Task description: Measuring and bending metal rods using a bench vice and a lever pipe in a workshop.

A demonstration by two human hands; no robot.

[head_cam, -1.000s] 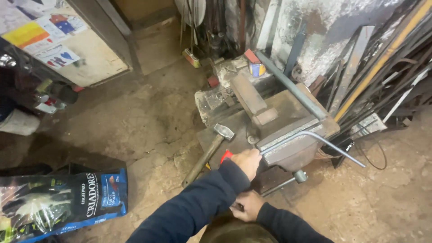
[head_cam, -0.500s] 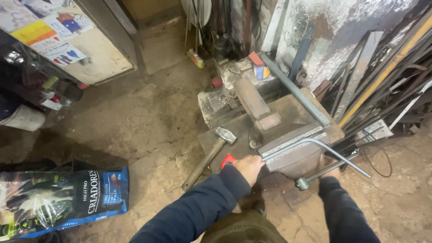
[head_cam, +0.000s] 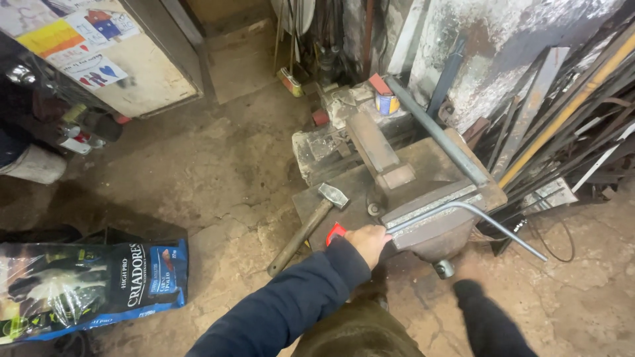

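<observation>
A heavy rusty bench vise [head_cam: 433, 215] holds a bent grey metal rod [head_cam: 489, 218] in its jaws. The rod runs along the jaws, then slopes down to the right. My left hand [head_cam: 368, 243] is closed around the rod's left end, beside the vise. A small red object [head_cam: 335, 233] shows just under that wrist. My right hand [head_cam: 467, 270] is a blur low at the vise's right, close to the knob [head_cam: 443, 269] of the vise handle. Its fingers cannot be made out. A hammer [head_cam: 311, 221] with a wooden handle lies on the steel block left of the vise.
Metal bars and strips [head_cam: 562, 112] lean against the wall at the right. A small tin can [head_cam: 387, 103] stands behind the vise. A printed feed bag [head_cam: 92, 284] lies on the dirt floor at the left, below a pale cabinet [head_cam: 112, 59].
My right hand has swung from beneath my left forearm out to the right, next to the vise handle knob. My left hand has stayed on the rod.
</observation>
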